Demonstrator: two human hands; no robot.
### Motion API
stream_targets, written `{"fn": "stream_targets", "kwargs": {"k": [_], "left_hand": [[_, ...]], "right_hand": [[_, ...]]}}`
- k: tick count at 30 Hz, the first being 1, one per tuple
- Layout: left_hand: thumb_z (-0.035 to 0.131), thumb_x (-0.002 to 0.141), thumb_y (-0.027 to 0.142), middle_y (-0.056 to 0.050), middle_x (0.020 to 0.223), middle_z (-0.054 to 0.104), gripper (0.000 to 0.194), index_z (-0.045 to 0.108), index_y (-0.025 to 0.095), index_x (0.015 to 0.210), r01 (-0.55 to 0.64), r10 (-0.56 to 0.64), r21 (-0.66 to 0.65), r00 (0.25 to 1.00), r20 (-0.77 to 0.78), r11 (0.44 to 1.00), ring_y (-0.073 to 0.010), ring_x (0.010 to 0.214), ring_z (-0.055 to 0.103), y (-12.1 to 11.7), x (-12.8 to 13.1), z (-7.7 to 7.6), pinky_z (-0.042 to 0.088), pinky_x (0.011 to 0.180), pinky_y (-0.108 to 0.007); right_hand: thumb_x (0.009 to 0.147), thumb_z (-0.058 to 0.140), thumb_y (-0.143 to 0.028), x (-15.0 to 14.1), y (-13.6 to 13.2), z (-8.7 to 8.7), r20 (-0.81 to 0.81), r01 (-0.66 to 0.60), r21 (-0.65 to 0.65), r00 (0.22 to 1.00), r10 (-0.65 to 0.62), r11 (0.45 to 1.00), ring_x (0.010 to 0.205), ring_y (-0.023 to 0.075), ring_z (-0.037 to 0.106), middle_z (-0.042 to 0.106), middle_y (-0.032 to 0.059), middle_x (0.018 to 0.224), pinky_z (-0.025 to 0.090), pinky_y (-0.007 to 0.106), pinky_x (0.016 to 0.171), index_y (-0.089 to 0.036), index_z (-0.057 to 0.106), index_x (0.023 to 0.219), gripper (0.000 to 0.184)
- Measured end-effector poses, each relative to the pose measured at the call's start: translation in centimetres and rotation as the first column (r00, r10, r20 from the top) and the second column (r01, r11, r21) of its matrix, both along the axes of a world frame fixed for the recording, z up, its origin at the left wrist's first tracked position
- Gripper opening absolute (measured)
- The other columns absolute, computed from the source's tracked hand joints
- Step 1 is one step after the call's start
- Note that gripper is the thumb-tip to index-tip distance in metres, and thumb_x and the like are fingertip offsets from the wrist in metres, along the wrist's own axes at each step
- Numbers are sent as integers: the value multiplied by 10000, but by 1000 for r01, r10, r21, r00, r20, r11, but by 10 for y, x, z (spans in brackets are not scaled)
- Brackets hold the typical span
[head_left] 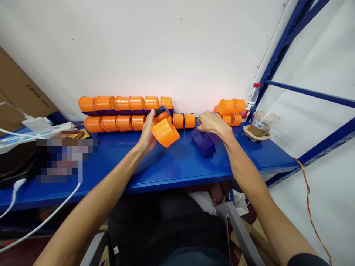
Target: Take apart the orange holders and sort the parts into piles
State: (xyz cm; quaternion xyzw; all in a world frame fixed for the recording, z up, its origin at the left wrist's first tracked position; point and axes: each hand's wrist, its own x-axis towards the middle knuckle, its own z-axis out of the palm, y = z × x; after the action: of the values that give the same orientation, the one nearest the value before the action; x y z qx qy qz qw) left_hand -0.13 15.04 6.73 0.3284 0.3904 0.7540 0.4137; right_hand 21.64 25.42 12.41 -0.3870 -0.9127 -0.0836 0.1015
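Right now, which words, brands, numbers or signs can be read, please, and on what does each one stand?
No text is readable.
Cardboard box: dark printing, too blurred.
Capped plastic bottle: red-and-white label, print too small.
Plastic drink cup: pale sticker, too small.

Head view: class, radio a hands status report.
Left hand gripping orange cylinder. Right hand at far end of navy panel stack. Rows of orange cylinders behind.

Black sleeve [302, 260] (hem only), dark legwear [166, 229]
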Motion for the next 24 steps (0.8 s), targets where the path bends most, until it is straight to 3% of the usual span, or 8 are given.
{"fn": "stream_targets", "kwargs": {"k": [3, 6, 9, 12, 15, 17, 21, 24], "left_hand": [[718, 921, 628, -43, 863, 772, 413, 711, 229, 1027, -105, 109, 75, 993, -43, 992, -236, 894, 772, 6, 1, -5, 625, 713, -301], [731, 887, 668, -38, 763, 713, 459, 683, 212, 915, -246, 257, 116, 961, -98, 962, -220, 764, 742, 12, -1, -9, 579, 598, -271], [710, 863, 723, -9, 689, 644, 539, 643, 189, 900, -356, 368, 111, 924, -109, 928, -158, 571, 646, 14, -6, -9, 483, 460, -223], [662, 889, 715, -9, 708, 650, 551, 640, 169, 956, -419, 427, 94, 900, -83, 903, -130, 514, 600, 12, -9, -4, 446, 422, -200], [620, 917, 694, -20, 746, 674, 530, 638, 169, 991, -428, 433, 75, 898, -73, 900, -138, 525, 622, 7, -8, 0, 463, 427, -204], [621, 910, 704, -7, 733, 655, 533, 625, 176, 984, -406, 411, 65, 906, -103, 912, -134, 515, 613, 5, -6, 0, 459, 420, -201], [710, 831, 742, 67, 632, 514, 570, 547, 201, 902, -347, 357, 90, 920, -160, 934, -95, 464, 532, 4, -4, 1, 418, 403, -172], [688, 868, 728, 85, 587, 497, 547, 511, 212, 923, -298, 310, 104, 940, -144, 949, -102, 450, 552, 2, -4, 4, 447, 425, -174]], "right_hand": [[855, 582, -163, -1, -6, 4, -146, 9, 61, 989, 0, 998, 771, 269, 674, 740, 160, 816, 411, 366, 698, -145, 760, 840, 180], [900, 506, -164, -10, -19, 3, -382, -149, 171, 901, 205, 974, 807, 248, 668, 750, 112, 885, 465, 365, 739, -170, 748, 931, 244], [827, 520, -99, -22, -37, -7, -406, -441, 326, 733, 545, 836, 1016, 270, 672, 755, 97, 1112, 534, 414, 888, -188, 717, 1143, 383], [777, 553, -50, -35, -50, -21, -237, -593, 394, 673, 701, 702, 1319, 322, 559, 636, 135, 1453, 495, 521, 1095, -183, 605, 1398, 637], [811, 560, -22, -45, -56, -35, -126, -580, 403, 731, 671, 708, 1506, 362, 384, 452, 180, 1651, 404, 589, 1200, -163, 431, 1571, 784], [853, 544, -25, -51, -57, -41, -95, -557, 410, 761, 642, 722, 1556, 368, 315, 413, 192, 1677, 361, 600, 1230, -161, 354, 1615, 797], [920, 508, -64, -55, -55, -46, -69, -558, 399, 773, 630, 728, 1520, 343, 375, 499, 191, 1596, 360, 575, 1229, -172, 327, 1622, 733], [912, 554, -113, -49, -46, -38, -125, -516, 399, 788, 602, 758, 1469, 360, 415, 522, 204, 1561, 384, 573, 1189, -155, 365, 1594, 708]]}}
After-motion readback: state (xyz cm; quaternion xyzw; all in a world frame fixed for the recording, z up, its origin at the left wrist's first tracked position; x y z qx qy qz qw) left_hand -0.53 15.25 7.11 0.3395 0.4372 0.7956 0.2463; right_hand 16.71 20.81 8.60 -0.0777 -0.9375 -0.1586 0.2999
